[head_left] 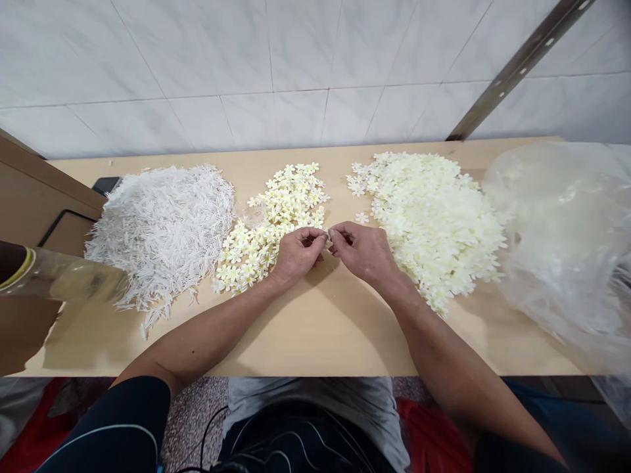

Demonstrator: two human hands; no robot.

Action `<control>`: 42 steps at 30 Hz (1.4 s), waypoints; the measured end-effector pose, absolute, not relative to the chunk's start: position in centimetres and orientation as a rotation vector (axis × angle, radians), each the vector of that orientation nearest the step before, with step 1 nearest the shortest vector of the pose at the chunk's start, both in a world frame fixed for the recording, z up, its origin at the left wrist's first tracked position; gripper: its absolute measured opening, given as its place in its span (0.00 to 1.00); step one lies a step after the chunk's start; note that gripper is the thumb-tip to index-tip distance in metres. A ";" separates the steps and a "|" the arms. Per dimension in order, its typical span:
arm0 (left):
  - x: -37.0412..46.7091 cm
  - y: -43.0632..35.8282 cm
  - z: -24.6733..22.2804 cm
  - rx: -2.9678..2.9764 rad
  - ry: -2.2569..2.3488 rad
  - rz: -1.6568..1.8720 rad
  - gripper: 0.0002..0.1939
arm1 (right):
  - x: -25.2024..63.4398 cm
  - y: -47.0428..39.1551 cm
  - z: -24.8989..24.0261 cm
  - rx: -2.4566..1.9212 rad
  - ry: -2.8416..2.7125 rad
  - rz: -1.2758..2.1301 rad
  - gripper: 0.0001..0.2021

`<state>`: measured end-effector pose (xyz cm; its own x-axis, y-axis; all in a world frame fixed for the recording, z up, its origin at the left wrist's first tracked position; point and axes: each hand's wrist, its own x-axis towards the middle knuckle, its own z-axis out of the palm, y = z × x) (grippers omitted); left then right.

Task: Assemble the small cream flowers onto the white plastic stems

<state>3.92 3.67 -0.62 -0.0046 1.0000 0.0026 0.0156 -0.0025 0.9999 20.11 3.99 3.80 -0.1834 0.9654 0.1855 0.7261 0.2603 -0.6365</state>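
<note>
My left hand (pixel 300 253) and my right hand (pixel 363 251) meet fingertip to fingertip above the middle of the table, both closed in a pinch. Whatever is between the fingers is too small and covered to name. Just left of my left hand lies a heap of small artificial flowers with yellow centres (pixel 292 197). Beyond my right hand spreads a larger pile of pale cream flower pieces (pixel 438 223), with one loose cream flower (pixel 361 217) near the knuckles. Thin white stem-like pieces (pixel 165 230) form a big mound farther left.
A large clear plastic bag (pixel 566 236) covers the table's right end. At the left, a clear bottle-like container (pixel 73 276) juts in beside a brown board (pixel 44 187). A dark flat object (pixel 106 184) sits behind the white mound. White wall tiles (pixel 296 52) rise behind the wooden tabletop (pixel 305 335).
</note>
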 end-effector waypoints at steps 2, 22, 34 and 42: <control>3.9 3.7 -0.6 1.231 1.221 1.208 0.12 | 20.1 3.9 3.9 -1.516 -1.994 0.559 0.11; 4.0 3.6 -0.4 1.205 1.238 1.228 0.11 | 20.3 4.2 3.5 -1.545 -2.023 0.364 0.10; 4.0 3.7 -0.2 1.145 1.229 1.258 0.12 | 21.5 5.0 3.3 -1.581 -1.814 0.557 0.06; 4.0 3.7 -0.3 1.145 1.229 1.267 0.13 | 21.6 4.7 4.8 -1.526 -1.604 0.845 0.05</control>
<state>4.02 3.72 -0.35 -0.0616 0.9981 -0.0089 -0.0387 0.0065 0.9992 21.59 4.67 4.79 -0.0047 0.9970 0.0777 0.4994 0.0697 -0.8636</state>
